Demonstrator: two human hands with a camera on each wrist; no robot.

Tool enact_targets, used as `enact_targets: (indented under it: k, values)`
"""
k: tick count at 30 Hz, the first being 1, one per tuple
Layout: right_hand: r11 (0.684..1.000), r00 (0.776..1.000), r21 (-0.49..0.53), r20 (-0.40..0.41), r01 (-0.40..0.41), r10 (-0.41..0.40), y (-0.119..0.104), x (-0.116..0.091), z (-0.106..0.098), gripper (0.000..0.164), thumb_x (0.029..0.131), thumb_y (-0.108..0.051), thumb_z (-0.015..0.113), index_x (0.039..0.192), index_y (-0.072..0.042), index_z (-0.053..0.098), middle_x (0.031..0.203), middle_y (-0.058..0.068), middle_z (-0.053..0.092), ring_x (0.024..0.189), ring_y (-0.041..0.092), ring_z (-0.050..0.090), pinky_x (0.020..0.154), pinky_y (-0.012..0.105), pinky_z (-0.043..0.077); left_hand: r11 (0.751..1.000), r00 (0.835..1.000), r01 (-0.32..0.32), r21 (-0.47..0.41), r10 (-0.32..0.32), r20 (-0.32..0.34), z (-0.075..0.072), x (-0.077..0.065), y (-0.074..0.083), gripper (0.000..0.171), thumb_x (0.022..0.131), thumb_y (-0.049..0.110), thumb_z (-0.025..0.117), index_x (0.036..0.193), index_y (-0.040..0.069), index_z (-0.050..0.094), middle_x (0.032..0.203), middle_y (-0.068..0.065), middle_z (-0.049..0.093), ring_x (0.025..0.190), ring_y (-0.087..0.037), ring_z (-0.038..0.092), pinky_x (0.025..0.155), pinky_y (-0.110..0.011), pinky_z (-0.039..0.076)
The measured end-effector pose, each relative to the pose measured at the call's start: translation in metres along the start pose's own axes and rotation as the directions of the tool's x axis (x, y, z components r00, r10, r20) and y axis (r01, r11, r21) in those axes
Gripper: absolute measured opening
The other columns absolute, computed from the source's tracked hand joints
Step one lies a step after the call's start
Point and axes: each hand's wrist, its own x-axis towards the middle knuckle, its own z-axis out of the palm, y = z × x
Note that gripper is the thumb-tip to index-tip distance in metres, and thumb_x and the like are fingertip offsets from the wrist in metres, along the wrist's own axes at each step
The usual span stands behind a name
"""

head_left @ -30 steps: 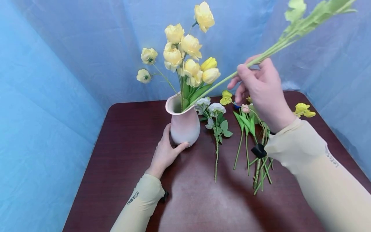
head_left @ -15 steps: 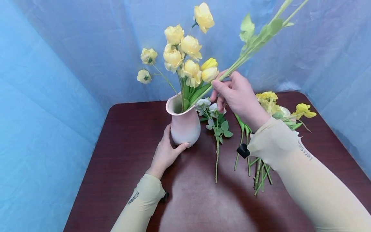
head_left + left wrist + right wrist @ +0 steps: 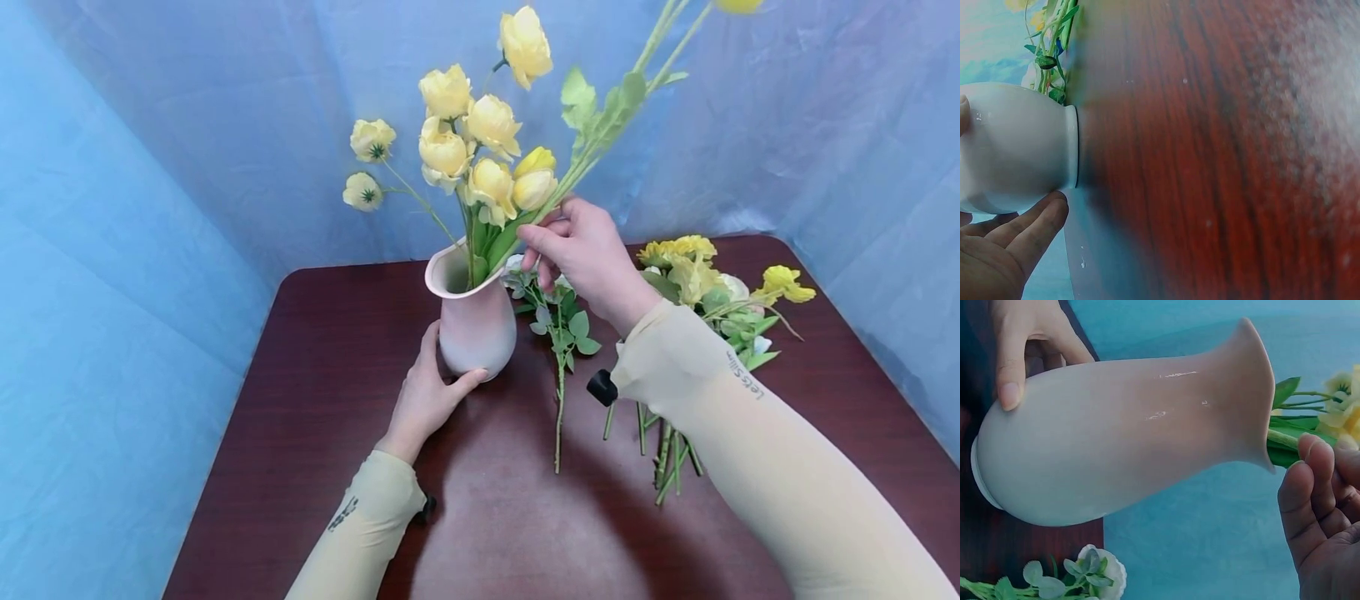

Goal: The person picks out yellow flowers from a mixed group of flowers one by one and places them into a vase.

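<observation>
A pinkish-white vase (image 3: 477, 329) stands on the table with several pale yellow flowers (image 3: 492, 125) and yellow tulips (image 3: 536, 188) in it. My left hand (image 3: 426, 404) holds its lower body, thumb on the near side. In the left wrist view the fingertips (image 3: 1055, 206) lie close to the vase's foot. My right hand (image 3: 585, 254) pinches a long green flower stem (image 3: 584, 163) just over the rim. The stem leans right, its lower end inside the vase mouth; most of its bloom is beyond the top of the head view.
On the dark red table (image 3: 330, 400), a white-flowered stem (image 3: 560, 392) lies right of the vase. Farther right is a pile of yellow and white flowers (image 3: 693, 279), partly behind my right forearm. Blue cloth (image 3: 225, 125) hangs behind.
My right hand has moved left and down toward the vase mouth, carrying the stem, which now stands steeper and lower in the vase. My left hand has stayed on the vase.
</observation>
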Motion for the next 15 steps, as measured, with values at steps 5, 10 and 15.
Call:
enact_targets:
  k: [5,10,15]
  values:
    - [0.999,0.999,0.021,-0.004,-0.037,0.037,0.005,0.009,0.000,0.033,0.095,-0.028,0.064,0.103,-0.001,0.048,0.076,0.020,0.066,0.048,0.025,0.056,0.049,0.038,0.054,1.000,1.000,0.008,0.001,-0.008,0.001,0.001,0.001,0.000,0.096,0.073,0.069,0.069,0.147,0.042,0.015,0.136,-0.004,0.050,0.116,-0.021,0.052,0.091,-0.051,0.046]
    - [0.998,0.998,0.008,-0.013,-0.063,0.063,0.008,0.018,0.001,0.032,0.095,-0.031,0.063,0.103,-0.002,0.050,0.078,0.023,0.065,0.048,0.025,0.056,0.050,0.038,0.054,1.000,1.000,0.009,0.001,-0.009,0.001,0.002,0.003,0.000,0.096,0.073,0.070,0.068,0.148,0.041,0.015,0.136,-0.003,0.049,0.117,-0.021,0.052,0.092,-0.052,0.046]
    - [0.996,0.996,0.020,-0.018,-0.088,0.088,0.015,0.020,-0.001,0.034,0.094,-0.034,0.063,0.106,-0.004,0.053,0.080,0.025,0.065,0.048,0.024,0.055,0.049,0.035,0.054,1.000,1.000,0.012,-0.003,-0.012,0.002,0.004,0.004,0.001,0.096,0.073,0.070,0.068,0.148,0.041,0.015,0.136,-0.003,0.049,0.117,-0.021,0.051,0.092,-0.051,0.046]
